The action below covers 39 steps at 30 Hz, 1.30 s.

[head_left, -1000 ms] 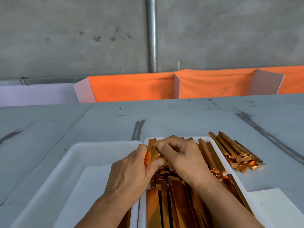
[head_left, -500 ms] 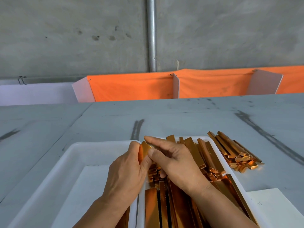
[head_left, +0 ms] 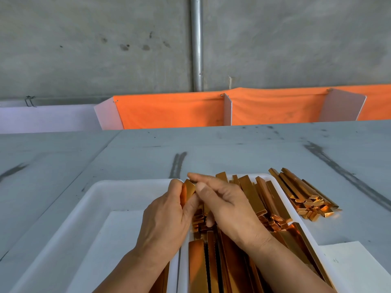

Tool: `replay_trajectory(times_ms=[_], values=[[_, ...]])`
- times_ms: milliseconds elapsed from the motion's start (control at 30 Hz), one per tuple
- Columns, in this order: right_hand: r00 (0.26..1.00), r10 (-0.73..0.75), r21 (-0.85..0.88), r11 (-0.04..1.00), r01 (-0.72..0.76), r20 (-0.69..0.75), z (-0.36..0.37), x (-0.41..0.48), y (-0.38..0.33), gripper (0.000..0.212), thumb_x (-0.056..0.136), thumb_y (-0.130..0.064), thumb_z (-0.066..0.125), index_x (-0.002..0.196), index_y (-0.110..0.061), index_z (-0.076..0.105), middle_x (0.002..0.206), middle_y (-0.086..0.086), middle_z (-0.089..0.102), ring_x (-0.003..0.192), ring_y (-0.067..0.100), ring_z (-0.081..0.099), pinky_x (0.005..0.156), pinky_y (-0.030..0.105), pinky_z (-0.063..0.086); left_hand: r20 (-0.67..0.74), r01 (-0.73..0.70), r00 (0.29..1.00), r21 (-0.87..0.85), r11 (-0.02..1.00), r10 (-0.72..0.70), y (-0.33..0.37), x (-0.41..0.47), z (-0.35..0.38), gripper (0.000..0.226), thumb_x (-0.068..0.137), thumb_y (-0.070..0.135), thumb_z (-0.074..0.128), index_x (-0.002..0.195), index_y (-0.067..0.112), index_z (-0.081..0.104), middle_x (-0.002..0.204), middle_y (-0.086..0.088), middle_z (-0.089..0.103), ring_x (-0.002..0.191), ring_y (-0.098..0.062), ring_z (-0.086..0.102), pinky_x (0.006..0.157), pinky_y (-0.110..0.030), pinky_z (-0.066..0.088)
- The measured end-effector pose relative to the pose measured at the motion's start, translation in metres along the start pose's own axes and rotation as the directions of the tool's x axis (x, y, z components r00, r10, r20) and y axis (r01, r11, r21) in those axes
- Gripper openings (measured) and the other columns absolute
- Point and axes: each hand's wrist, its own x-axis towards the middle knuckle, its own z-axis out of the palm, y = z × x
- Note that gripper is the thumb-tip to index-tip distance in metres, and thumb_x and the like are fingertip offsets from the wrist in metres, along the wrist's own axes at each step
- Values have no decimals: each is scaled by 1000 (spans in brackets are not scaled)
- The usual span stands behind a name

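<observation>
Over the last second I've watched both hands lift out of the stock and drift left and a little away from the camera. The copper strip they are working now sits over the seam between the two trays, not low over the heap in the right tray. The left hand has its fingers curled round the strip's left face, with the thumb pressed up against the near side. The right hand has changed more. A second ago it was cupped over the piece. Now the index finger lies straight along the top edge and the thumb pinches beneath it, while the other fingers are loosely bent and hold nothing that I can make out. The strip stands on edge between the two grips, its shiny face turned towards me, clear of the flat strips lying lengthwise below the wrists. I take this to be the middle of a fold, with the piece raised so that an end can be creased without snagging the stock. The pile of folded strips on the grey table just beside the right tray has not moved, so I judge that this piece is not yet finished. The left tray holds only a white sheet.
</observation>
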Motion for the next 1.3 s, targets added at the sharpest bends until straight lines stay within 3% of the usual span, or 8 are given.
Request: replay_trajectory(times_ms=[133,233,300,533,667,800,933,1300], values=[[978,149,228,967,-113,-146,-8,6,-2,27,104,-30,45,110,-37,70,71,0,68,41,13,49,55,27,54,12,-31,999,-33,999,31,3,-2,1,46,82,75,30,91,31,36,57,9,42,50,-6,48,46,-15,34],[952,301,359,896,-260,-63,-12,9,-1,26,103,-26,49,99,-20,74,74,4,69,46,13,49,44,22,45,41,-69,997,-24,997,70,4,-3,1,49,79,78,22,93,33,34,59,11,42,54,-4,50,49,-13,37],[950,310,398,868,-298,34,-12,9,1,26,101,-28,54,94,-14,75,78,9,68,52,15,48,44,22,40,57,-85,995,-28,996,86,5,-4,1,48,77,79,19,92,35,32,59,12,42,54,-2,50,51,-12,37],[971,230,341,909,-237,63,-10,8,1,32,94,-42,62,90,-13,74,85,17,63,55,22,41,52,18,44,85,-95,992,10,995,93,5,-3,0,44,77,78,20,84,35,26,59,11,38,52,-3,45,48,-13,33],[979,200,335,921,-199,32,-9,7,-1,27,89,-38,69,86,-12,73,75,14,62,49,18,42,50,17,43,87,-102,991,5,995,102,4,-3,1,45,75,81,18,82,37,25,57,12,37,54,0,48,48,-12,35],[985,170,303,940,-157,-19,-7,6,-3,14,87,-30,72,81,-18,74,62,6,59,45,13,44,50,21,45,80,-111,991,-10,994,112,2,-4,3,48,75,82,19,82,36,27,55,13,37,67,17,49,55,-7,38],[984,154,267,956,-125,-89,-6,7,-1,10,88,-21,72,78,-18,72,55,-1,56,42,10,46,48,24,45,89,-125,988,-28,992,127,2,-5,3,46,73,86,18,83,42,30,55,13,37,66,13,50,52,-10,37],[981,160,266,956,-126,-112,-6,7,-3,15,90,-23,70,82,-12,67,56,8,60,39,14,48,50,30,48,78,-111,990,-78,991,117,4,-5,3,47,73,87,21,82,42,31,55,13,36,64,12,50,50,-10,37]])
